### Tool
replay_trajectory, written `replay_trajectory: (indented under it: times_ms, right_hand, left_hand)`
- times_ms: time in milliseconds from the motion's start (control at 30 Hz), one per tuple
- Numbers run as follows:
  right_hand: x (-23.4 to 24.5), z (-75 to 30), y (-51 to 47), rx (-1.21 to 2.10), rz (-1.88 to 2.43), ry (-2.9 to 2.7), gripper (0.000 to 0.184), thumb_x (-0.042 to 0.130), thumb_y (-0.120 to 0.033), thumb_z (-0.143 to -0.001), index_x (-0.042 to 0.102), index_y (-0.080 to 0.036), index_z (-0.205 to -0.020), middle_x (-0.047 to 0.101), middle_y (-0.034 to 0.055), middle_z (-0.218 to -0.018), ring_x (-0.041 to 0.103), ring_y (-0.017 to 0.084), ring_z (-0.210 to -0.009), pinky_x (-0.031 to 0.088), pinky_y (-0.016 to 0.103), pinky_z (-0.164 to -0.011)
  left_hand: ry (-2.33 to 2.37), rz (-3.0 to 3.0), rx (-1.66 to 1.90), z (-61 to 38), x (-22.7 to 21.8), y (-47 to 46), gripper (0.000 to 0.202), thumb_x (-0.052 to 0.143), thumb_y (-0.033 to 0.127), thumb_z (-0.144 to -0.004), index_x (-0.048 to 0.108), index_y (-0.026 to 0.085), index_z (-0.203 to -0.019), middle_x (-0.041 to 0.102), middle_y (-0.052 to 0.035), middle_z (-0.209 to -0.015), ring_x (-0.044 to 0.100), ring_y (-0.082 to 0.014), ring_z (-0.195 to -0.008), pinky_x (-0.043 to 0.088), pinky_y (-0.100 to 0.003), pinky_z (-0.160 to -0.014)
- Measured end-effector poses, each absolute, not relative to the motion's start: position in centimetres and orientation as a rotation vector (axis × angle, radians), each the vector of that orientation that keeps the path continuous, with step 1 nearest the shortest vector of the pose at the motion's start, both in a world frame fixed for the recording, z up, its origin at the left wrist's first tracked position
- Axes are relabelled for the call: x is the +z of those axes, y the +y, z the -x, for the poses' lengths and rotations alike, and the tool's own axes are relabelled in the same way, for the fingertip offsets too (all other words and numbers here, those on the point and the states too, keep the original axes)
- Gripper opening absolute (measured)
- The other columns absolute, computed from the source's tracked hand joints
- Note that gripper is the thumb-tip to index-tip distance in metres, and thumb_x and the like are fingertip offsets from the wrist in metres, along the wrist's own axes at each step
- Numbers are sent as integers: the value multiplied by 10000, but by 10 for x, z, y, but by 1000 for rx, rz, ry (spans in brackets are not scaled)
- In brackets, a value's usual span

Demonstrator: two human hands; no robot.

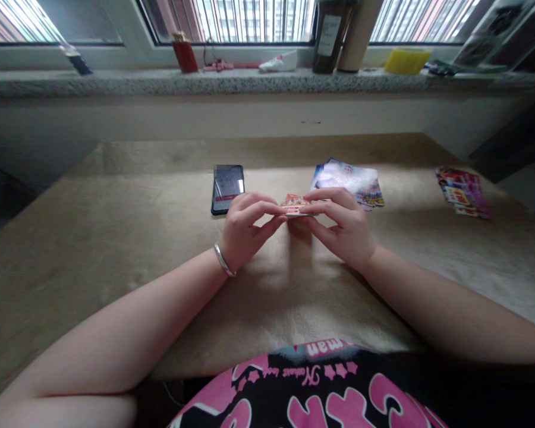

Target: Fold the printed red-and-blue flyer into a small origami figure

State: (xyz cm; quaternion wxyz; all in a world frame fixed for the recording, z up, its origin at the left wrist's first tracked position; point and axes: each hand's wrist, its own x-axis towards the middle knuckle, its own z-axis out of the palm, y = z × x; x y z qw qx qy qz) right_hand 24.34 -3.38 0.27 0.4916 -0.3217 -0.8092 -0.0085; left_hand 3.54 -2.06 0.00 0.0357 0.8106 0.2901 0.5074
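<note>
Between my two hands, just above the table, is a small red, orange and white printed packet (291,209). My left hand (252,229) pinches its left end between thumb and fingers, and a silver bangle sits on that wrist. The right end is gripped by my right hand (341,224), with the thumb below and the fingers on top. My fingers hide part of the packet. Behind my right hand lies a loose pile of glossy printed cards (348,178). A dark phone (229,189) rests on the table beyond my left hand.
More colourful printed pieces, perhaps wrappers (462,193), lie at the right of the tan table (116,238). On the stone windowsill (138,86) stand a red bottle (185,54), a dark labelled bottle (331,38) and a yellow block (407,61).
</note>
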Motion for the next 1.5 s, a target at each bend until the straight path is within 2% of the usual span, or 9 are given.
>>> replay_trajectory:
  times_ms: [133,267,533,1000,1167,1500]
  right_hand:
    - [2,-243,-34,-14,757,-1957,172,632,-211,-814,653,-293,-964,663,34,-1009,616,196,-952,501,385,-854]
    - [2,-243,-34,-6,765,-1929,106,630,-218,-817,634,-268,-911,668,42,-972,619,196,-939,509,385,-838]
    - [4,-244,-34,16,763,-1945,45,613,-239,-834,650,-264,-838,669,35,-946,613,196,-903,497,391,-824]
    - [3,-245,-31,-6,710,-1927,90,650,-206,-803,633,-250,-880,692,32,-898,627,198,-890,496,397,-820]
    - [3,-246,-30,-9,682,-1943,69,644,-188,-806,632,-253,-825,690,26,-890,622,196,-897,496,401,-834]
    - [4,-243,-32,22,750,-1918,68,635,-217,-814,633,-257,-869,693,22,-892,624,204,-920,494,412,-860]
  left_hand:
    - [827,-2492,1590,-35,-1,-20,50,663,245,-820,651,202,-840,651,-10,-843,598,-116,-771,494,-261,-704]
    - [778,-2454,1581,-36,-1,-21,39,661,220,-822,647,195,-848,643,-9,-853,600,-102,-778,497,-237,-701]
    - [828,-2453,1544,-35,0,-22,35,648,228,-831,651,194,-842,643,-15,-849,602,-110,-786,507,-250,-709]
    - [678,-2481,1597,-35,-2,-21,70,656,143,-814,616,187,-853,614,-9,-859,592,-95,-788,512,-225,-713]
    - [691,-2481,1595,-35,-2,-20,71,654,144,-814,618,189,-854,612,-13,-864,593,-99,-790,514,-233,-715]
    - [708,-2490,1606,-37,-1,-20,52,640,163,-826,593,185,-824,609,-12,-848,586,-100,-780,511,-235,-700]
